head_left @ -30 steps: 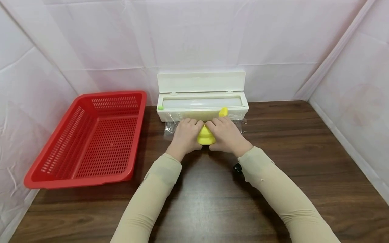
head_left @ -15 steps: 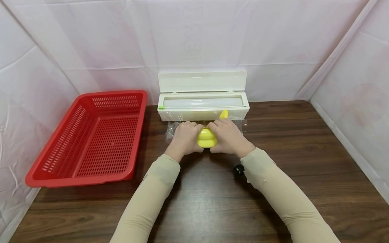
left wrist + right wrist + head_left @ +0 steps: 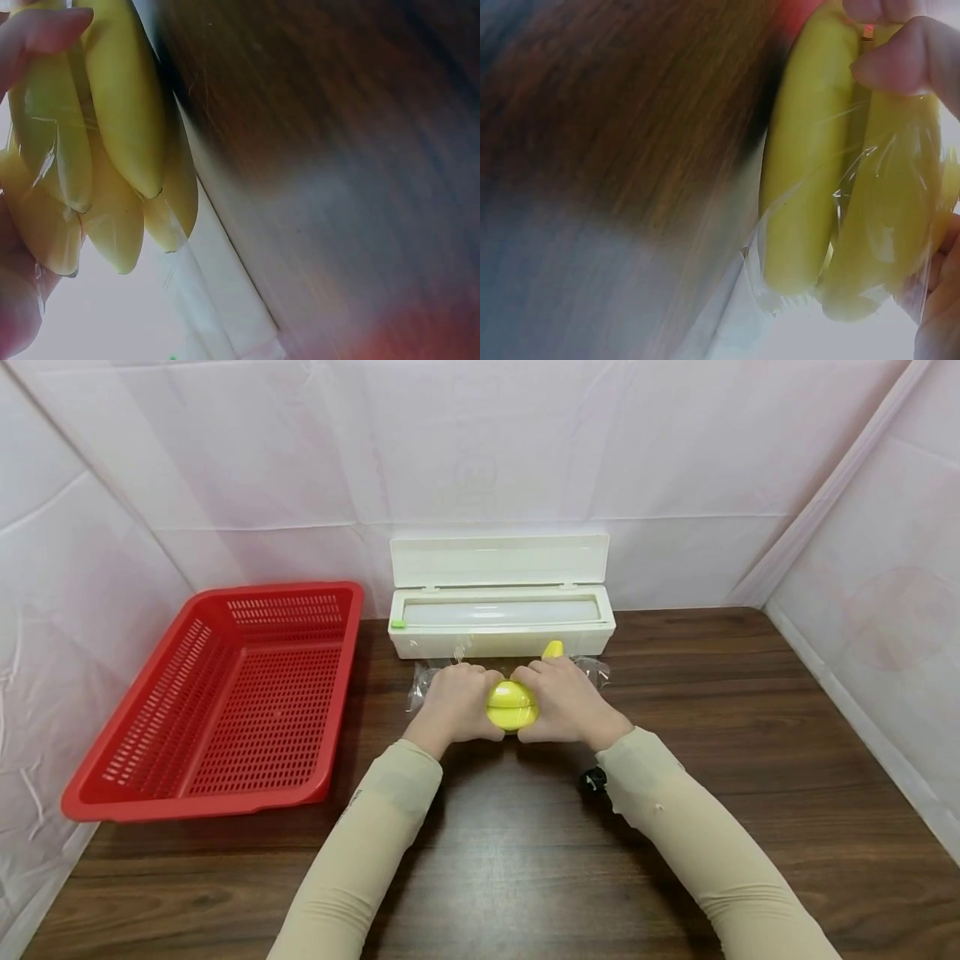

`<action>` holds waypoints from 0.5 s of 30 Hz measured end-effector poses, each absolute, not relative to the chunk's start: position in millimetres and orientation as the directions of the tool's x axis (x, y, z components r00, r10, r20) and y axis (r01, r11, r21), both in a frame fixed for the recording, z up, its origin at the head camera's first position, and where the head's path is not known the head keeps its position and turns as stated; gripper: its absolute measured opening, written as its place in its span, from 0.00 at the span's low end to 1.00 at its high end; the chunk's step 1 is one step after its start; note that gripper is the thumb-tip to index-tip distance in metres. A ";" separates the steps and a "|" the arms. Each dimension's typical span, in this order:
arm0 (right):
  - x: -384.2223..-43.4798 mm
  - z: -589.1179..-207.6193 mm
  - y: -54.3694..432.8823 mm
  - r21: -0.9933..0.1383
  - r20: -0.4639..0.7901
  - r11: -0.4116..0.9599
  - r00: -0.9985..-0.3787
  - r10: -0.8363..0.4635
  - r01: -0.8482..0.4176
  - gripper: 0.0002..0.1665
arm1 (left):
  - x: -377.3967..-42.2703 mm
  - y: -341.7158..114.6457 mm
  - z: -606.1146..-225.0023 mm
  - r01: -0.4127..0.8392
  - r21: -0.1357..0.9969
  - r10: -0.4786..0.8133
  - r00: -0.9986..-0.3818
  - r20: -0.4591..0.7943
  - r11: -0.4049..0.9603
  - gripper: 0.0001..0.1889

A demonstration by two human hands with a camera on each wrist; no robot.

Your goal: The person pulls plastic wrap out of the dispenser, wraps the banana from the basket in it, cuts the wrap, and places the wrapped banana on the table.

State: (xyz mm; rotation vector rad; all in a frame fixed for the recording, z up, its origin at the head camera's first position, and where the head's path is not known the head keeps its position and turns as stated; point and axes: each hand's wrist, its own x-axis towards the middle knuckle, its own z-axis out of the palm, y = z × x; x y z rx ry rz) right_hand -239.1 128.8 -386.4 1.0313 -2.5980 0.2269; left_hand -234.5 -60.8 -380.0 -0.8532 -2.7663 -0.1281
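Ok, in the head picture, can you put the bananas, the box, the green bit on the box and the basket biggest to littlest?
1. Basket
2. Box
3. Bananas: partly hidden, so I'm going by what shows
4. Green bit: tiny

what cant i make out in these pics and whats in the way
Head view: most of the bananas, hidden by the left hand and right hand.
Head view: whether the clear film joins the roll in the dispenser; the hands block part of it.
Head view: what the black item is; small, partly covered by the right sleeve.
Left wrist view: the bananas' upper ends, cut off by the top edge.
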 end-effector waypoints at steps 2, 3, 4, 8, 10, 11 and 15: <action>-239.0 -386.6 129.4 -0.031 0.370 0.722 -0.679 -0.634 -0.691 0.32 | -234.6 -60.7 -379.4 0.566 0.020 0.543 -0.800 0.256 0.824 0.27; -238.9 -386.8 129.7 -0.035 0.372 0.721 -0.678 -0.633 -0.692 0.32 | -234.6 -60.6 -379.0 0.567 0.025 0.543 -0.800 0.257 0.823 0.27; -238.9 -386.9 129.9 -0.039 0.374 0.719 -0.678 -0.633 -0.694 0.32 | -234.6 -60.5 -378.7 0.569 0.030 0.544 -0.799 0.258 0.822 0.27; -238.7 -387.8 130.4 -0.050 0.373 0.717 -0.679 -0.632 -0.695 0.33 | -234.2 -60.0 -376.4 0.573 0.043 0.547 -0.800 0.248 0.819 0.24; -238.6 -388.0 130.4 -0.059 0.372 0.716 -0.681 -0.630 -0.695 0.33 | -233.8 -59.7 -374.7 0.573 0.054 0.548 -0.804 0.231 0.818 0.23; -238.4 -388.0 130.3 -0.066 0.370 0.717 -0.684 -0.629 -0.694 0.33 | -233.7 -59.5 -373.7 0.572 0.060 0.548 -0.807 0.222 0.818 0.23; -238.5 -388.5 130.5 -0.078 0.367 0.720 -0.692 -0.622 -0.689 0.33 | -234.3 -58.7 -370.4 0.566 0.084 0.546 -0.817 0.185 0.820 0.22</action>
